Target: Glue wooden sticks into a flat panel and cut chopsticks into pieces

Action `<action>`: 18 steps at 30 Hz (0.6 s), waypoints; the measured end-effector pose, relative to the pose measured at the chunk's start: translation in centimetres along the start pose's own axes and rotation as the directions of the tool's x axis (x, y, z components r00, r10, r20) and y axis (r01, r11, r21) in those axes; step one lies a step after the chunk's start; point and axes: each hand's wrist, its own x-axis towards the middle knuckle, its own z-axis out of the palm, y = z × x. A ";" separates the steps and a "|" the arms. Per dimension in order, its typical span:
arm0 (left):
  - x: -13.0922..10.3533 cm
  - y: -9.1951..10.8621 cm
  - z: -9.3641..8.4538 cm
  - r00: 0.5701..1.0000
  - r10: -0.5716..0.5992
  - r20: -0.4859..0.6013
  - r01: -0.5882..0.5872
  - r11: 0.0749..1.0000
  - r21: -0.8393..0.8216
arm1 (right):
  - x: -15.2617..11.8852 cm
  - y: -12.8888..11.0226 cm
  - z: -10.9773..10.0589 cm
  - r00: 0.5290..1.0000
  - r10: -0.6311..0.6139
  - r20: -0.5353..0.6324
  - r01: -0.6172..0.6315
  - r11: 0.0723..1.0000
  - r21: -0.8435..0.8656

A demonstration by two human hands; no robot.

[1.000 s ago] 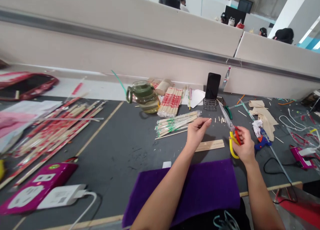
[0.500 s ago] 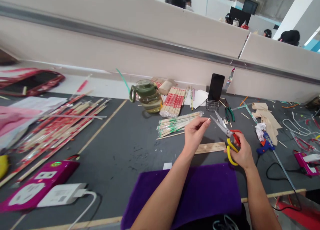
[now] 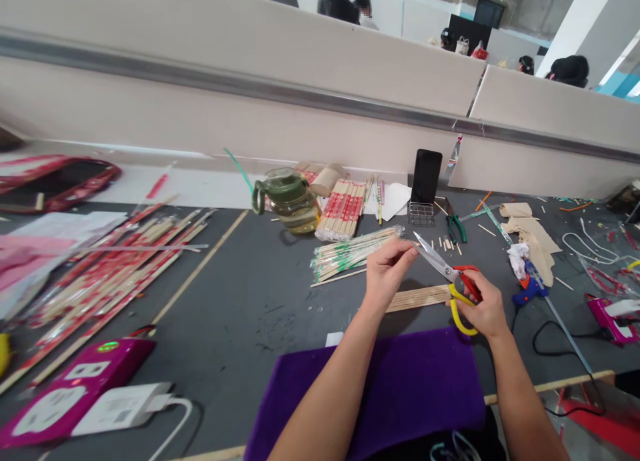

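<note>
Left hand (image 3: 387, 271): thumb and fingertips drawn into a narrow pinch, raised above the dark worktop (image 3: 235, 281). Whether a sliver of anything sits in the pinch cannot be told (too small at this resolution). Such a grip would suit something tiny, leaving little skin in the way.

Right hand (image 3: 485, 304): wrapped about the red and yellow handles of the scissors (image 3: 443, 263), blades slightly parted, points aimed at the left fingertips. Presumably angled thus so the blades reach the pinch without either wrist twisting.

Flat wooden sticks (image 3: 419, 299) lie side by side between the forearms, likely laid in a row for easy reach. Short stick pieces (image 3: 447, 245) are scattered beyond the scissors, near the green-handled pliers (image 3: 456, 229).

Green-marked wrapped sticks (image 3: 340, 257) rest just past the left hand; the plastic probably holds them together. The smartphone (image 3: 427, 175) leans upright in a wire stand (image 3: 421, 214), perhaps to face the seat. Purple cloth (image 3: 415, 381) covers the near edge under the forearms, possibly as padding. Blue glue gun (image 3: 529, 293) lies to the right, apart from both hands.
</note>
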 end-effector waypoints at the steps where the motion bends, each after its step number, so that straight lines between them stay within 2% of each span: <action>1: 0.0 0.0 0.0 1.000 0.002 0.008 -0.002 1.000 0.005 | 0.0 0.0 0.0 1.000 0.000 0.002 0.000 1.000 0.004; 10: 0.1 0.6 -0.4 0.996 0.030 0.090 -0.036 0.998 0.060 | -0.5 0.4 0.1 0.999 -0.015 0.047 0.012 0.997 0.073; 18: -0.3 0.6 0.2 0.979 0.083 0.185 -0.109 0.985 0.131 | -0.3 -0.5 0.0 0.997 -0.061 0.051 0.062 0.998 -0.015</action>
